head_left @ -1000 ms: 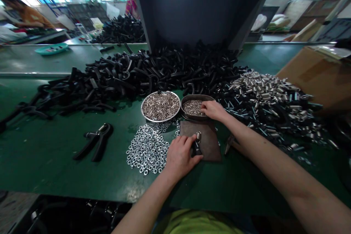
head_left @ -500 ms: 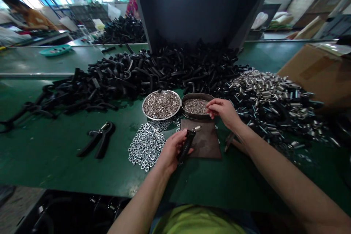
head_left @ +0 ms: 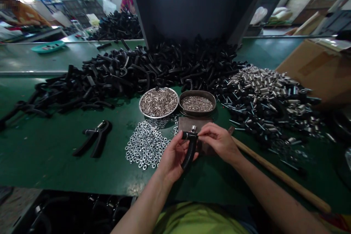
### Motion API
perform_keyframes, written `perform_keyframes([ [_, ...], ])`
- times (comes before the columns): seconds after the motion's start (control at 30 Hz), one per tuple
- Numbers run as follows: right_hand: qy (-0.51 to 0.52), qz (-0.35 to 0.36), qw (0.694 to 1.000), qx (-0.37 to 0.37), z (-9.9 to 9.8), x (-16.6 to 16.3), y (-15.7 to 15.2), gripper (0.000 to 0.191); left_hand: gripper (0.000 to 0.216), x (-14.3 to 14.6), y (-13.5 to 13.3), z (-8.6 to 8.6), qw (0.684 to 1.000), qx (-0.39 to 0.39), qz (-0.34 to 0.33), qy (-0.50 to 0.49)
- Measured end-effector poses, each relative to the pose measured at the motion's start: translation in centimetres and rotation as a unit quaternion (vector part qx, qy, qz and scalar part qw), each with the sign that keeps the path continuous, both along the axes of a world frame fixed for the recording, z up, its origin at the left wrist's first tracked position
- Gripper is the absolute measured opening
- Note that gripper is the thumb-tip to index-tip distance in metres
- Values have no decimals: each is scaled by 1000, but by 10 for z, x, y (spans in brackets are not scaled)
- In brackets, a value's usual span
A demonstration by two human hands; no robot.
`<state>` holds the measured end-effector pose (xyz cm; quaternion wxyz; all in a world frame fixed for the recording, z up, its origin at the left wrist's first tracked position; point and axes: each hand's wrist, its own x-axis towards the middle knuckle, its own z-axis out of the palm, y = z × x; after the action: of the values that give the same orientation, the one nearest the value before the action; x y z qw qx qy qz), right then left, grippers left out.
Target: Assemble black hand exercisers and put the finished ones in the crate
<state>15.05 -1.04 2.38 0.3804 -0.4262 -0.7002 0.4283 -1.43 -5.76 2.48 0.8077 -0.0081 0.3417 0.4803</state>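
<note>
Black handle (head_left: 189, 154), curved, apparently ribbed.

Beyond the left grip (head_left: 171, 157), loose nuts (head_left: 145, 146) obstruct before open surface (head_left: 52, 168) and a V-shaped black piece (head_left: 101, 140), while round dish (head_left: 140, 108), oval tin (head_left: 197, 113) and black heap (head_left: 153, 64) block forward and a wooden handle (head_left: 282, 174) slants rightward.
</note>
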Motion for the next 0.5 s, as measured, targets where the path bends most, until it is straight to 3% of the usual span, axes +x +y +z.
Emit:
perform_keyframes([
  [0.13,0,13,1000,18,-1,0,2,3,31,1,0,-4,1000,12,-10,15],
  [0.23,-20,1,999,39,-3,3,4,4,37,-2,4,-6,994,57,-31,89],
  [0.33,-143,22,974,173,-10,11,13,5,49,-7,17,-7,951,166,-94,243],
  [0.4,-265,67,909,313,-17,17,21,8,55,-8,25,-8,871,259,-146,390],
  [0.43,-319,91,867,372,-21,19,25,12,58,-8,28,-9,809,308,-167,472],
  [0.5,-392,116,796,446,-25,22,31,19,62,-6,29,-12,653,396,-195,615],
])
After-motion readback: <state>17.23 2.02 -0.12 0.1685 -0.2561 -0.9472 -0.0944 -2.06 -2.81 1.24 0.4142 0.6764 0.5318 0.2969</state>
